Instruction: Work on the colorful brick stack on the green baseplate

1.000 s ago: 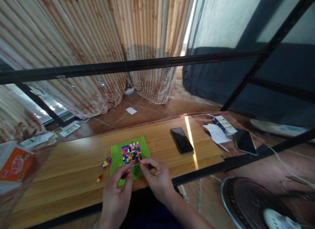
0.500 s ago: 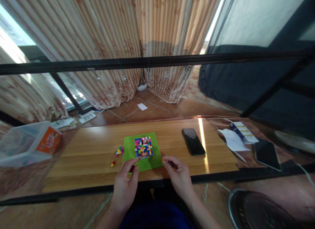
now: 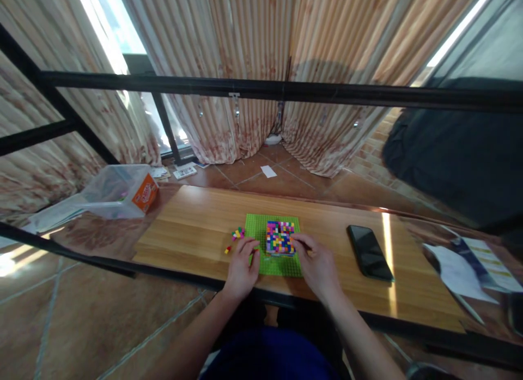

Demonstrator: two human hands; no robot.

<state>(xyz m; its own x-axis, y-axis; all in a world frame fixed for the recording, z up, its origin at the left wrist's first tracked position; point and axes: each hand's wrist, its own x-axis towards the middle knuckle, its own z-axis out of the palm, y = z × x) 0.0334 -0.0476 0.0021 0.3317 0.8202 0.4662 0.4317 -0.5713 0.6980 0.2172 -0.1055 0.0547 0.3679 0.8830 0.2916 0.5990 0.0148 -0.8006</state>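
Observation:
A multicoloured block of small toy bricks [image 3: 280,239] stands on a green studded baseplate [image 3: 272,266]. My right hand [image 3: 318,265] is closed in a pinch at the block's right edge, with a small orange brick partly hidden at the fingertips. Over the baseplate's left edge, my left hand [image 3: 242,268] pinches a small red brick [image 3: 255,250] between thumb and finger. Just beyond the left hand lies a little pile of loose coloured bricks [image 3: 238,233]. A red and yellow brick piece [image 3: 227,249] rests beside that hand on the wooden tabletop [image 3: 196,227].
A black phone [image 3: 369,252] lies on the right of the tabletop. Farther right are white papers [image 3: 457,271]. A clear plastic box [image 3: 118,192] with an orange label stands past the left end. A black metal bar [image 3: 261,90] crosses beyond the table.
My right hand has moved from beside the baseplate onto the block's right edge. My left hand stays near the baseplate's left side. The view has swung left, shifting everything rightward.

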